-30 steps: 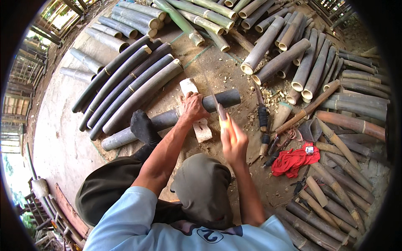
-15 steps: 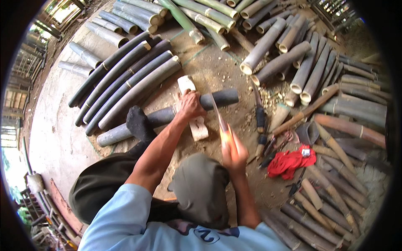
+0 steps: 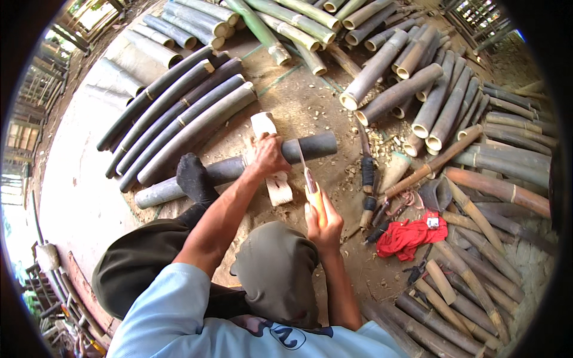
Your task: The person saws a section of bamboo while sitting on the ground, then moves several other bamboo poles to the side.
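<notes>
A dark bamboo pole [image 3: 319, 145] lies slantwise across a pale notched wood block [image 3: 279, 191]. My left hand [image 3: 267, 154] is closed over the pole where it crosses the block, pressing it down. In my right hand [image 3: 326, 228] is a handsaw [image 3: 318, 204] with an orange handle, the fingers wrapped round the grip. Its narrow blade rests across the pole just right of my left hand; how deep it has cut cannot be made out. Farther left, my dark-socked foot [image 3: 195, 178] sits on the pole.
Several dark bamboo lengths [image 3: 197, 113] lie at the upper left. More cut tubes [image 3: 400, 92] are piled at the upper right. To the right are a tool with a dark wrapped handle [image 3: 367, 173], a red cloth [image 3: 409, 237] and loose bamboo pieces [image 3: 465, 286]. Chips litter the ground.
My right hand and the saw have come back a little toward me and to the left. The left hand keeps its hold on the pole, and the whole view has shifted slightly.
</notes>
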Available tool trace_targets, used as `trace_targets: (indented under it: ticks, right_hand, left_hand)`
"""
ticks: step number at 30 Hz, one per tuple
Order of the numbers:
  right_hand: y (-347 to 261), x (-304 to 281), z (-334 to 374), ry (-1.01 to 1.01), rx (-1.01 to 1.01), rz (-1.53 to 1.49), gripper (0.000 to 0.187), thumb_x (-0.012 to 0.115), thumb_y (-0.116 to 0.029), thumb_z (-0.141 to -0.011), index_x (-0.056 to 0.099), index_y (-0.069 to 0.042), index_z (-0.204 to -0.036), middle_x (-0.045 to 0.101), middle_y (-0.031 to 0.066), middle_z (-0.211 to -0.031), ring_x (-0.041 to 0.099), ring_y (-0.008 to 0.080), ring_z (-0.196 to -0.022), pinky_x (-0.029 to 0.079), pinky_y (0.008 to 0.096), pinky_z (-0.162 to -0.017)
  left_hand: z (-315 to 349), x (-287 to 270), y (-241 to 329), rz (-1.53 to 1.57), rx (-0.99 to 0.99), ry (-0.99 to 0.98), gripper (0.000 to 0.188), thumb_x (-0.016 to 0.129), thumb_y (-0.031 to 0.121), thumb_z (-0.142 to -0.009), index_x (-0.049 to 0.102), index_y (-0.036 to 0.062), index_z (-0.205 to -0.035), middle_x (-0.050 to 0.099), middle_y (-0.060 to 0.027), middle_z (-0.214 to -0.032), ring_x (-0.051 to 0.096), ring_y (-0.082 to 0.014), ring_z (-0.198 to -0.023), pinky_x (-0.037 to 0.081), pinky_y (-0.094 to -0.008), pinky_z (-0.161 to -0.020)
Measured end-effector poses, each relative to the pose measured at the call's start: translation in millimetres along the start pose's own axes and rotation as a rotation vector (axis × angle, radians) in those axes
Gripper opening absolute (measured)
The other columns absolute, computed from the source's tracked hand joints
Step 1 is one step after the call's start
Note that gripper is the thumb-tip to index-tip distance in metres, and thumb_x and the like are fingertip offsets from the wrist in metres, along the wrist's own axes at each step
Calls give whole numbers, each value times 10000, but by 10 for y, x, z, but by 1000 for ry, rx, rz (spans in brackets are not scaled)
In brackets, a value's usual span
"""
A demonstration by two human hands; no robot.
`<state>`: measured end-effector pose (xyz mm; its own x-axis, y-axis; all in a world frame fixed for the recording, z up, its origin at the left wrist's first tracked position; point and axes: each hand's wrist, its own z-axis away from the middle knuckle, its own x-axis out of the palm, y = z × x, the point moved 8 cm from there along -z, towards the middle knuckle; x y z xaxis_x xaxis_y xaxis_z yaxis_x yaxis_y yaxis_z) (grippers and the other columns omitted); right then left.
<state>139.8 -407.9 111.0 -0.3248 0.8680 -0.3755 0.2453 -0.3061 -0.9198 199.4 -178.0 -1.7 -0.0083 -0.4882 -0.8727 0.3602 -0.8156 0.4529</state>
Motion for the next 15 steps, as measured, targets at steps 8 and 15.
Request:
trace_targets:
  ticks: [8,15]
  right_hand:
    - [35,-81,102,-15,86,-18,471,595,-147,-946,578,91,-1353,712,218,-1169,701,249,-1061,535,360,-916]
    - [45,-89,61,31,107,5,506,625,-156,-909,561,32,-1375,709,265,-982,737,401,-872,579,423,-737]
  left_hand:
    - [69,-184,-61,435,-50,111,623,823,244,-604,658,66,-1177,571,-181,-1259,505,-381,-1261,390,-512,-1097]
    - [-519,-422,1497,162,237,-218,639,845,350,-675,644,-39,-1141,651,-245,-1214,630,-373,-1132,500,-439,-1022]
